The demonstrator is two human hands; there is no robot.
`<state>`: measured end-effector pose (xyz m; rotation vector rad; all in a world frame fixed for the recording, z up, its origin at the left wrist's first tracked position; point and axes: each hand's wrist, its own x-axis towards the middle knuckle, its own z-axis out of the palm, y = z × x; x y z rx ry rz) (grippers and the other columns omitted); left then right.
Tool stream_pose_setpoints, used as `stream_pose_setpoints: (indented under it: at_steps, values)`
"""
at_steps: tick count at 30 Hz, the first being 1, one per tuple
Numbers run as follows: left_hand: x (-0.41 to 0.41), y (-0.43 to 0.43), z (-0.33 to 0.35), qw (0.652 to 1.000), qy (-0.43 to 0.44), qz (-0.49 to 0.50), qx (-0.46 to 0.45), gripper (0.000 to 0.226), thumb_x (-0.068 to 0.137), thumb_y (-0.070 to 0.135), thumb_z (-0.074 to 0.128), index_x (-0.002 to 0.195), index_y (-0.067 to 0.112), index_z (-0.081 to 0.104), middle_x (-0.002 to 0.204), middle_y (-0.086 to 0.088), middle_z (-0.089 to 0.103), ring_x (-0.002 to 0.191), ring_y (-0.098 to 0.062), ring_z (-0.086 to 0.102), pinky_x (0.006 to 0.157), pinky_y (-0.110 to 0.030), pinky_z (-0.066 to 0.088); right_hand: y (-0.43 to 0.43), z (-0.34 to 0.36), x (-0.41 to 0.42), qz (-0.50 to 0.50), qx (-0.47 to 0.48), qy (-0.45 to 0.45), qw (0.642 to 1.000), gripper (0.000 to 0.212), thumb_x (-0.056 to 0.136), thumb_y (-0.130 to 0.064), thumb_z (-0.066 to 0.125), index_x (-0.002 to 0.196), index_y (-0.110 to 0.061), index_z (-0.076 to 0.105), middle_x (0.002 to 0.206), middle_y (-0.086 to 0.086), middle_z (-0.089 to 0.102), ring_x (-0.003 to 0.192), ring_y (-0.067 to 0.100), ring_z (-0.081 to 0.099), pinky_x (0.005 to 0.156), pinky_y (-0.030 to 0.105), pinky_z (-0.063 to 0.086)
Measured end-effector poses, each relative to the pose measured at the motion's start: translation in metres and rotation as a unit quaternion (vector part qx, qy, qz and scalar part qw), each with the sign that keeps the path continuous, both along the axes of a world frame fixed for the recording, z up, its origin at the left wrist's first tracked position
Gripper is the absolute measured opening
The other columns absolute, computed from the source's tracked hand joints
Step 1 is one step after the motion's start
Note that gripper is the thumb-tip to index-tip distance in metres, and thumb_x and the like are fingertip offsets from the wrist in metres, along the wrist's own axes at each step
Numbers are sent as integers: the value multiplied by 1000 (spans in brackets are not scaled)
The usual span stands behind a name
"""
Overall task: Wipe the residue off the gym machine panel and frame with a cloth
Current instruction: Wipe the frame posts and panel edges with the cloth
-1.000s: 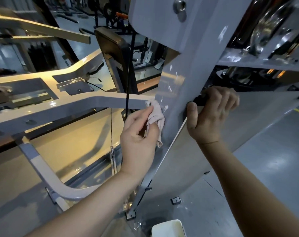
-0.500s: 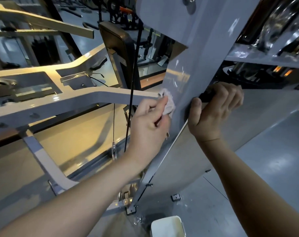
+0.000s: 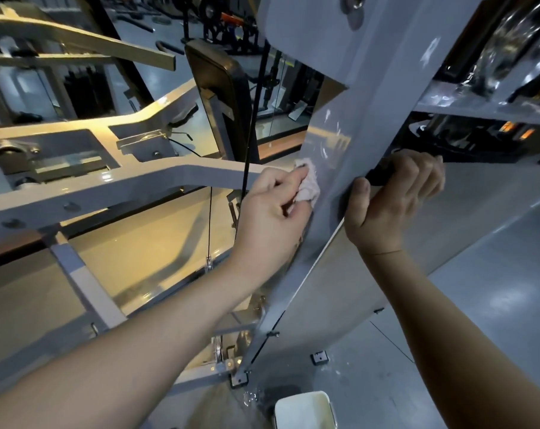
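Observation:
A grey upright frame post (image 3: 364,125) of the gym machine runs from top right down to a floor bolt. White residue streaks (image 3: 330,125) show on its face above my hands. My left hand (image 3: 272,209) holds a crumpled pale cloth (image 3: 309,185) and presses it against the post's left face. My right hand (image 3: 395,193) grips a black handle (image 3: 378,176) at the post's right edge, thumb lying on the post. A large grey side panel (image 3: 370,274) slopes away below my right hand.
A white frame arm (image 3: 114,187) reaches the post from the left, with a black cable (image 3: 250,125) and a dark padded seat back (image 3: 219,97) behind it. A white container (image 3: 304,410) stands on the grey floor by the post's foot. Other gym machines fill the background.
My left hand with the cloth has moved up the post's face, bunching the cloth tighter. The residue near the cloth looks thinner. My right hand keeps its grip on the handle.

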<state>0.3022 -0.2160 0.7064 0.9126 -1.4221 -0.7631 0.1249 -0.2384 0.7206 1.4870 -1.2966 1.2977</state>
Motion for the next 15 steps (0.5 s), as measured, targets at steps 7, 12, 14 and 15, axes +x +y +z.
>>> stream_pose_setpoints:
  at_steps: [7, 12, 14, 15]
  values:
    - [18, 57, -29, 995, 55, 51, 68, 56, 94, -4, 63, 137, 31, 60, 122, 12, 55, 114, 7, 53, 88, -5, 44, 6, 2, -6, -1, 21, 24, 999, 39, 100, -46, 36, 107, -9, 46, 102, 16, 52, 103, 31, 46, 106, 59, 35]
    - [3, 28, -16, 999, 21, 35, 21, 50, 96, -1, 60, 142, 18, 59, 127, 8, 54, 118, 8, 51, 98, -9, 41, 7, 2, -8, 3, 11, 27, 1000, 40, 101, -47, 35, 108, -9, 47, 105, 12, 49, 103, 30, 45, 101, 61, 37]
    - [-4, 20, -18, 1000, -10, -10, -2, 53, 95, 3, 59, 145, 18, 57, 130, 3, 52, 122, -3, 54, 103, -29, 51, 6, 2, -5, 4, 11, 26, 1000, 40, 100, -46, 35, 108, -9, 47, 105, 10, 47, 104, 30, 45, 102, 61, 37]
    - [-7, 17, -19, 1000, -12, -20, -3, 53, 94, 3, 57, 146, 18, 56, 131, 3, 50, 122, -7, 55, 101, -35, 53, 5, 2, -4, 5, 11, 22, 1000, 39, 100, -46, 35, 108, -9, 46, 106, 8, 45, 104, 30, 45, 104, 60, 36]
